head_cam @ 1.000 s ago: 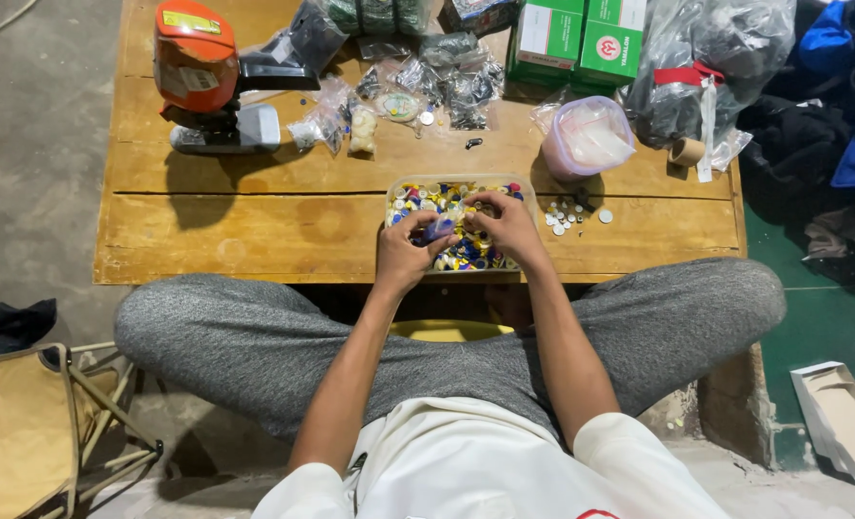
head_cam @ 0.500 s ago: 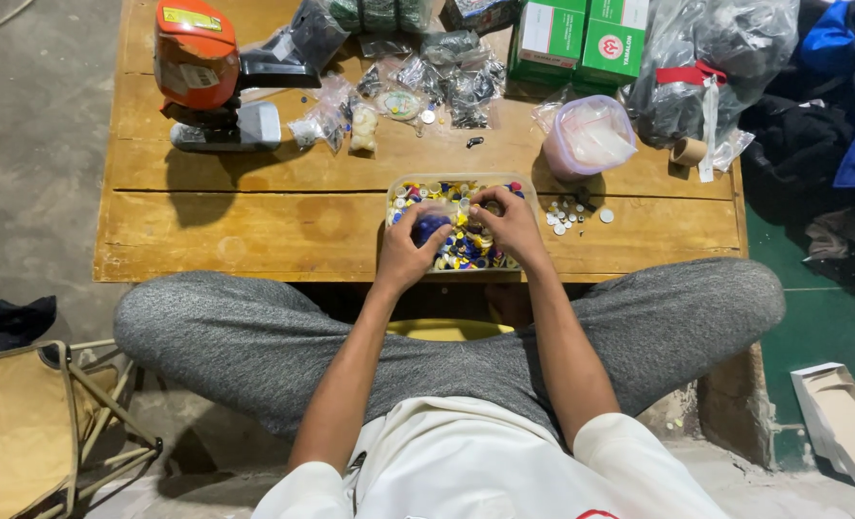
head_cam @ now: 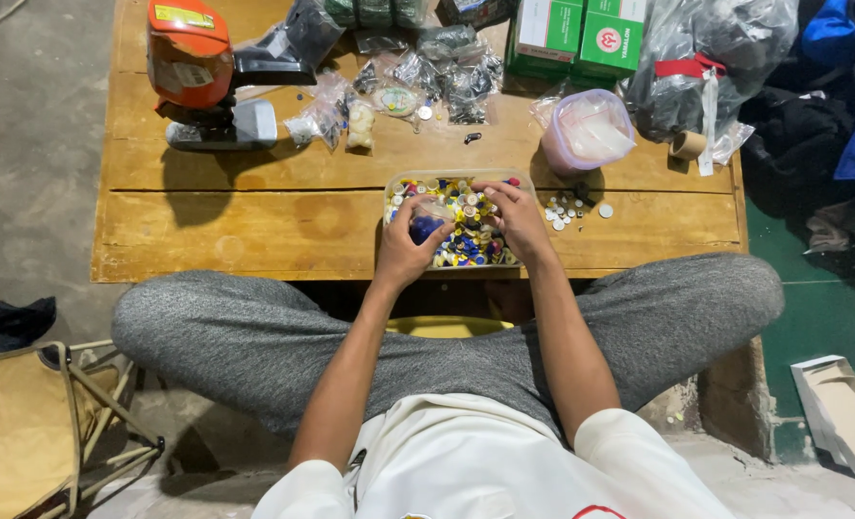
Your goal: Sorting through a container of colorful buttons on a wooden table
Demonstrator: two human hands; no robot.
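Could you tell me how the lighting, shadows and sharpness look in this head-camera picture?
Head view: light falls from above, throwing a dark shadow under the orange machine onto the wooden table; glare on the plastic bags; the left hand and right hand over the button tray look sharp; edges bend slightly.

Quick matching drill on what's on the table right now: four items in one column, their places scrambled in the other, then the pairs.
Things:
1. orange machine
2. green boxes
3. clear tray of coloured buttons
4. roll of tape

Places:
A. far edge, right of centre
B. near edge, under both hands
C. far left corner
D. right end, beside the plastic bags

Pairs: 1-C, 2-A, 3-B, 4-D
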